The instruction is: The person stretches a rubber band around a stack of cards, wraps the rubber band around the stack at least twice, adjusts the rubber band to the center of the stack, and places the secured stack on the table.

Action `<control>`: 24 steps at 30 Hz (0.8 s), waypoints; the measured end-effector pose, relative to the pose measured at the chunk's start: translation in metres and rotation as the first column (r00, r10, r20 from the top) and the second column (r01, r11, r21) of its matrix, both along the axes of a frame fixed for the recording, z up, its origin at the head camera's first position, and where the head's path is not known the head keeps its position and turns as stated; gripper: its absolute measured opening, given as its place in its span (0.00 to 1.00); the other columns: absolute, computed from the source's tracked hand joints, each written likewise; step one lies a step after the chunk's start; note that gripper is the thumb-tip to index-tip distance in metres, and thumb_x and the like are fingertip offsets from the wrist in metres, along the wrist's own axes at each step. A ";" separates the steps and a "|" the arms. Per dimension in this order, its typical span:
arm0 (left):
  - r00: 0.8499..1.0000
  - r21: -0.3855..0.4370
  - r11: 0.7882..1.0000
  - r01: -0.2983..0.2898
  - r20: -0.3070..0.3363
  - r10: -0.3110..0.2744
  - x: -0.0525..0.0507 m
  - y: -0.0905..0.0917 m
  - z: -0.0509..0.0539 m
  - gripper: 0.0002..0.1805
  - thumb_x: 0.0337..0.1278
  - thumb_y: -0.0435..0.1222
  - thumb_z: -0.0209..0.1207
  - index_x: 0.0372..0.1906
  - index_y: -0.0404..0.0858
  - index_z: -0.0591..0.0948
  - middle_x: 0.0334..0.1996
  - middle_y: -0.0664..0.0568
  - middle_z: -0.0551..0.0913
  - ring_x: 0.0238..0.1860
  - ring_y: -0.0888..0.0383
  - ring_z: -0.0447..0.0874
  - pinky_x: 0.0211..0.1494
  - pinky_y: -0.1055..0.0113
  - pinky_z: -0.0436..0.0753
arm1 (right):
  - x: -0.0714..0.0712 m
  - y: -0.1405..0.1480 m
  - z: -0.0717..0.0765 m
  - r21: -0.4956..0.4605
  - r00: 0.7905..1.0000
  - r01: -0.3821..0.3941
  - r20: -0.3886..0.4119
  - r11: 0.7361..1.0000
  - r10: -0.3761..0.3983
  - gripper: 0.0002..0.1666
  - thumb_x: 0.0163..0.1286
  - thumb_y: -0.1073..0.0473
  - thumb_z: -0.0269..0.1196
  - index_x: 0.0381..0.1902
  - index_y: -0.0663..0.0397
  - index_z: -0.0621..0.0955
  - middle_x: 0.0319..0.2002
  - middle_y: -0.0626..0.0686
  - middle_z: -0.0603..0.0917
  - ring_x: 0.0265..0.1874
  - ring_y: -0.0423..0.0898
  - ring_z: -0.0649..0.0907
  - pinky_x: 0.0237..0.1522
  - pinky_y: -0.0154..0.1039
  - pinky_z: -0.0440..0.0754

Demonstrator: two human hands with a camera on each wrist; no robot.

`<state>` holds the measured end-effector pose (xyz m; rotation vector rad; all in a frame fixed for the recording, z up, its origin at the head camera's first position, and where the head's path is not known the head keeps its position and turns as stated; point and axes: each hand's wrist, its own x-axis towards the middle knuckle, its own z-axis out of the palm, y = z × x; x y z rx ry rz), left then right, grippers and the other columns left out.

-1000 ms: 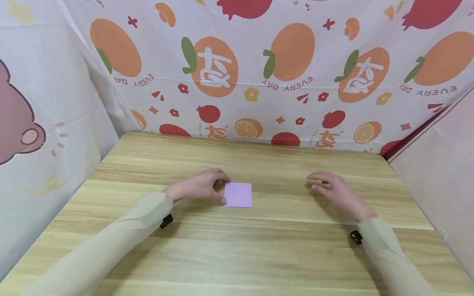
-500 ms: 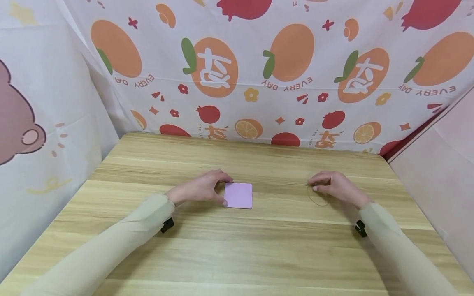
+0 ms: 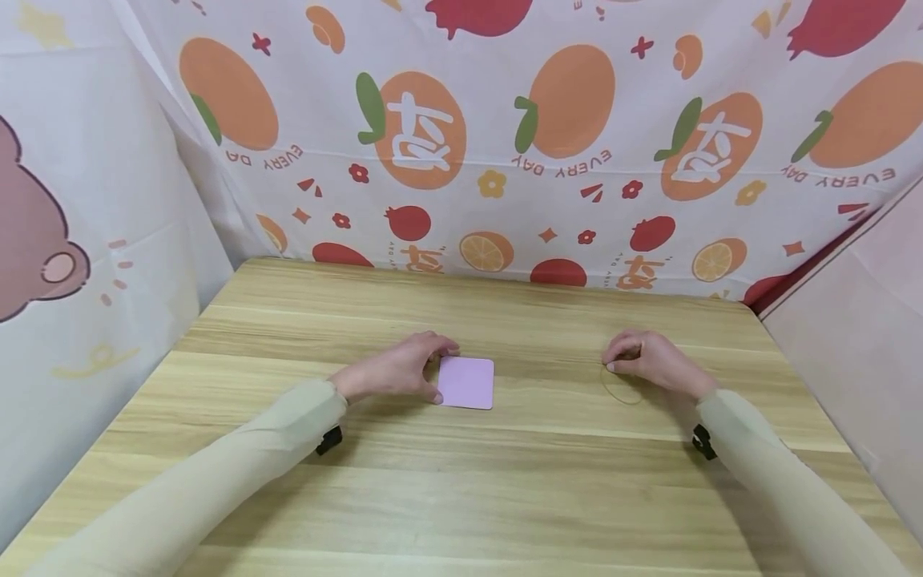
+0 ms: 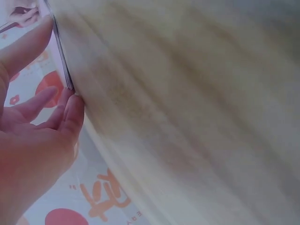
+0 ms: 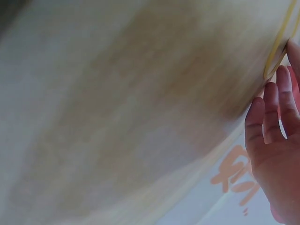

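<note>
Two hands reach forward over a wood-grain surface (image 3: pixel 461 497). A square lilac stack (image 3: pixel 466 383) lies flat near the middle of it; the left-wrist view shows layered edges. The left hand (image 3: pixel 397 369) grips the stack at its left side, thumb at the near corner and fingers at the far corner. Well apart to the right, the right hand (image 3: pixel 656 365) pinches a thin yellow loop (image 5: pixel 280 36) between thumb and fingers; the loop hangs toward the person, on or just above the wood. Both arms wear pale sleeves (image 3: pixel 195 481), with a small black object at each wrist. Behind stands a white cloth (image 3: pixel 497 104) printed with oranges, red fruit and flowers.
</note>
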<state>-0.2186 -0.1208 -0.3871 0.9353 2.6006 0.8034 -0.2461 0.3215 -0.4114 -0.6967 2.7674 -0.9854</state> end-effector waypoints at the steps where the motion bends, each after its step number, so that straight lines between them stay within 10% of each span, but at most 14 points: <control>1: 1.000 -0.010 1.000 0.001 0.003 -0.001 0.000 0.001 0.000 0.41 0.41 0.35 0.77 0.64 0.33 0.72 0.55 0.46 0.77 0.52 0.52 0.73 0.58 0.57 0.73 | 0.001 -0.001 0.000 0.008 1.000 -0.003 -0.007 1.000 0.003 0.06 0.64 0.61 0.70 0.36 0.43 0.88 0.39 0.44 0.84 0.42 0.44 0.81 0.45 0.36 0.78; 14: 0.994 -0.122 0.992 -0.011 0.110 0.025 -0.003 0.010 0.005 0.41 0.37 0.32 0.78 0.62 0.35 0.72 0.48 0.47 0.71 0.49 0.51 0.68 0.52 0.60 0.74 | 0.004 -0.005 0.001 0.061 1.000 -0.014 -0.019 0.998 0.015 0.06 0.65 0.63 0.68 0.35 0.44 0.85 0.38 0.43 0.82 0.40 0.44 0.78 0.44 0.39 0.77; 24: 0.990 -0.038 0.998 -0.054 0.128 0.059 0.001 0.008 0.005 0.41 0.35 0.29 0.78 0.60 0.32 0.72 0.47 0.46 0.69 0.48 0.52 0.69 0.53 0.60 0.74 | 0.006 -0.004 0.003 0.056 0.999 -0.032 -0.017 0.998 0.033 0.04 0.67 0.63 0.67 0.36 0.46 0.84 0.39 0.45 0.82 0.40 0.45 0.77 0.43 0.37 0.76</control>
